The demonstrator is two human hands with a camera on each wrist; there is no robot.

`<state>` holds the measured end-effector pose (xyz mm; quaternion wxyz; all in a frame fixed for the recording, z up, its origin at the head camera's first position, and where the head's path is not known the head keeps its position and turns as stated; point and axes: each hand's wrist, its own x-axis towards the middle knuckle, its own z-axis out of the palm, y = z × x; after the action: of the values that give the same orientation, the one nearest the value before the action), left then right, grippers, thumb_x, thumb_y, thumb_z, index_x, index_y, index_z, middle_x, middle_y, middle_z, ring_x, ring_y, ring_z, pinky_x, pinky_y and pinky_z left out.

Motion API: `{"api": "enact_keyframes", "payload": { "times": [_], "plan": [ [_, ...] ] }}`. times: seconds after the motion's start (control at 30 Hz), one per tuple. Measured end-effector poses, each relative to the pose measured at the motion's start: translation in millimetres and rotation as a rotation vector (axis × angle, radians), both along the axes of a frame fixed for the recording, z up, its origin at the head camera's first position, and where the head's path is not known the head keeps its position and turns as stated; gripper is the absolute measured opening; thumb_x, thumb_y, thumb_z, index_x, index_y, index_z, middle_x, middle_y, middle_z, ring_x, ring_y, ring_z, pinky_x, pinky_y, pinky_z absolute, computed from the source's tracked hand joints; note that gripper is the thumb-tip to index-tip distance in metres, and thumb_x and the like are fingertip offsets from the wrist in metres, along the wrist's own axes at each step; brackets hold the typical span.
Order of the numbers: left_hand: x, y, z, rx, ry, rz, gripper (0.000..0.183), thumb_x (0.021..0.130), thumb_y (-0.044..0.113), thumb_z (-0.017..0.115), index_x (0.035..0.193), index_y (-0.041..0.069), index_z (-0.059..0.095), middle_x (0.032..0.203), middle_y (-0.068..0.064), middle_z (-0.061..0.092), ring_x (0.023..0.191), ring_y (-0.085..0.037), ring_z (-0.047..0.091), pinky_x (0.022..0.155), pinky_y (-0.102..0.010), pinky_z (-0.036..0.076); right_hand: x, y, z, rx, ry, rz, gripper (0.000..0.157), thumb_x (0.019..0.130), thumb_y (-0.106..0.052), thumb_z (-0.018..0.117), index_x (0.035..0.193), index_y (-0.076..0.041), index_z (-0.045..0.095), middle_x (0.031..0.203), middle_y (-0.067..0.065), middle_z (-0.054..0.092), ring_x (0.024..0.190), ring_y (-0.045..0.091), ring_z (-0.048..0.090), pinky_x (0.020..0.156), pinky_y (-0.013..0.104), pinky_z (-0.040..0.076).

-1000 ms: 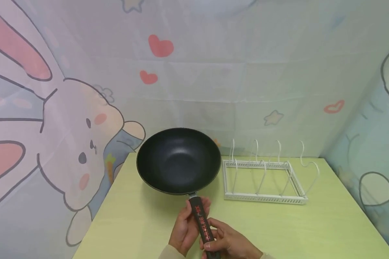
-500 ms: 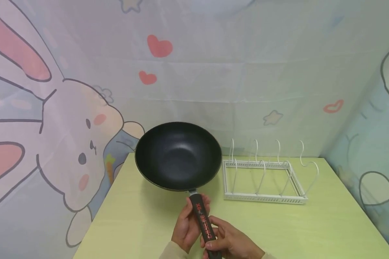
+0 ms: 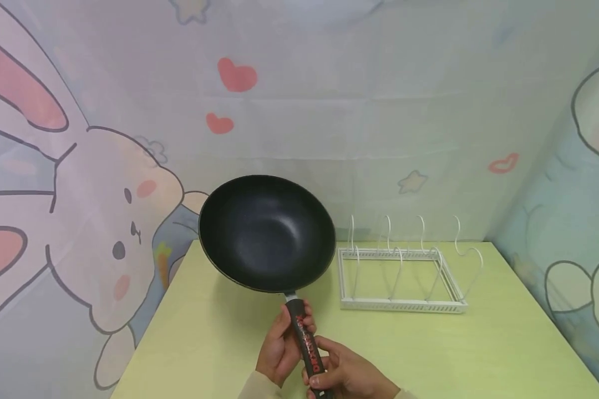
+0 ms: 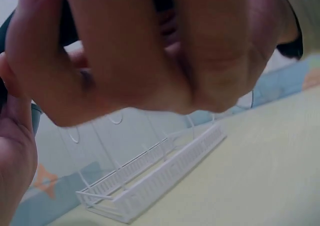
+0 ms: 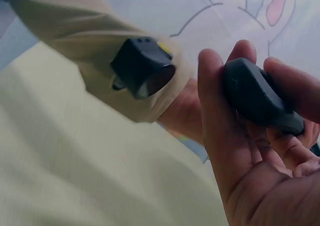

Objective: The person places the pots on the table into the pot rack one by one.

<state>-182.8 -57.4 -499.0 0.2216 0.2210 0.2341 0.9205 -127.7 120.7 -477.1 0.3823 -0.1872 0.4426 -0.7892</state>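
A black wok (image 3: 267,238) is held up over the table, its dark inside facing me and its rim tilted. Its black handle (image 3: 304,339) with red lettering slants down toward the right. My left hand (image 3: 279,348) grips the handle near the bowl, thumb on one side and fingertips showing on the other. Lower down, my right hand (image 3: 351,370) pinches the handle near its end. In the right wrist view the handle's end (image 5: 252,93) sits between my right thumb and fingers. Curled fingers (image 4: 125,55) fill the top of the left wrist view, hiding most of the handle.
A white wire rack (image 3: 401,305) with several upright curved dividers stands on the table, right of the wok. The table (image 3: 499,349) is yellow-green. A cartoon-printed cloth (image 3: 319,127) hangs behind and at both sides.
The wok's bowl has risen and tilted further toward me. Both hands keep their hold on the handle. The whole scene has shifted slightly left in the view.
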Motion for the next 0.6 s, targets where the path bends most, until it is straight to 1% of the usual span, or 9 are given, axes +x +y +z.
{"api": "enact_keyframes", "payload": {
  "times": [0.17, 0.3, 0.37, 0.47, 0.53, 0.6],
  "plan": [
    [-5.3, 0, 8.2, -0.142, 0.082, 0.065, 0.045, 0.112, 0.027, 0.023, 0.126, 0.009, 0.061, 0.114, 0.003, 0.066, 0.102, -0.007, 0.064, 0.095, -0.021, 0.054, 1.4, 3, -0.3, 0.059, -0.010, -0.063, 0.055, 0.096, -0.002, 0.061, 0.144, -0.005, 0.033, 0.088, -0.006, 0.070, 0.077, 0.007, 0.072, 0.074, 0.023, 0.061],
    [-5.5, -2, 8.9, -0.222, 0.110, 0.102, 0.040, 0.111, 0.024, 0.028, 0.123, 0.009, 0.063, 0.112, 0.003, 0.068, 0.101, -0.008, 0.066, 0.094, -0.023, 0.056, 3.5, 2, -0.9, 0.171, -0.012, -0.120, 0.054, 0.095, -0.006, 0.065, 0.143, -0.002, 0.039, 0.081, -0.006, 0.071, 0.073, 0.008, 0.072, 0.067, 0.024, 0.060],
    [-5.0, -2, 8.5, -0.266, 0.122, 0.116, 0.036, 0.111, 0.024, 0.032, 0.122, 0.009, 0.063, 0.112, 0.003, 0.067, 0.101, -0.008, 0.066, 0.092, -0.023, 0.057, 5.1, 1, -1.6, 0.245, 0.005, -0.162, 0.055, 0.094, -0.008, 0.067, 0.142, -0.001, 0.042, 0.078, -0.004, 0.071, 0.072, 0.010, 0.072, 0.064, 0.025, 0.059],
    [-6.3, 1, 11.4, -0.361, 0.139, 0.158, 0.032, 0.110, 0.024, 0.037, 0.122, 0.008, 0.062, 0.110, 0.003, 0.068, 0.100, -0.009, 0.067, 0.091, -0.023, 0.059, 7.0, 0, 0.1, 0.336, 0.038, -0.245, 0.058, 0.091, -0.009, 0.071, 0.142, 0.000, 0.044, 0.077, -0.001, 0.071, 0.070, 0.013, 0.072, 0.062, 0.029, 0.060],
    [-8.4, 4, 14.6, -0.430, 0.158, 0.199, 0.031, 0.109, 0.026, 0.039, 0.121, 0.008, 0.061, 0.108, 0.003, 0.068, 0.099, -0.009, 0.068, 0.089, -0.024, 0.060, 6.8, -1, 2.5, 0.373, 0.067, -0.298, 0.060, 0.089, -0.007, 0.072, 0.141, 0.000, 0.045, 0.077, 0.001, 0.070, 0.069, 0.016, 0.073, 0.062, 0.033, 0.062],
    [-9.8, 7, 17.7, -0.500, 0.181, 0.253, 0.029, 0.109, 0.024, 0.041, 0.119, 0.006, 0.061, 0.105, 0.003, 0.068, 0.096, -0.009, 0.069, 0.087, -0.024, 0.061, 6.5, -3, 4.7, 0.406, 0.108, -0.351, 0.059, 0.087, -0.004, 0.073, 0.140, 0.001, 0.046, 0.079, 0.003, 0.070, 0.069, 0.018, 0.074, 0.064, 0.035, 0.063]
  ]
}}
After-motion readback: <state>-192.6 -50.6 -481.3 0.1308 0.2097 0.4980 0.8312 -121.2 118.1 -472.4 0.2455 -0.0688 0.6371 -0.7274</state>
